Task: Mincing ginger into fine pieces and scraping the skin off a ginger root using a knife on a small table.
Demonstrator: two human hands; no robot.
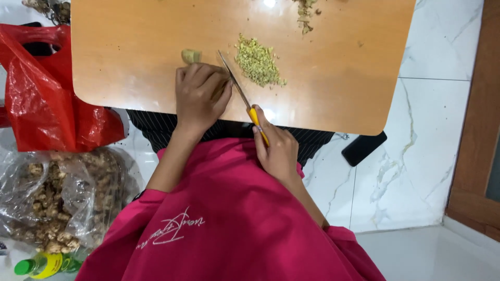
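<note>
While my left hand (pixel 200 93) presses down fully closed over the ginger piece (pixel 191 55), which pokes out past my fingertips, my right hand (pixel 276 148) grips the knife (pixel 240 93), its blade running lengthwise just beside my left knuckles.

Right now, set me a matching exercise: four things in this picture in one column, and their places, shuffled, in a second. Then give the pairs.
Things:
1. knife
2. chopped pile
3. red bag
4. clear bag of ginger roots

Places:
A. on the floor, just below the red bag
B. on the board, right of the blade
C. held in the right hand, beside the left hand
D. left of the board's edge

Pairs: 1-C, 2-B, 3-D, 4-A
</note>
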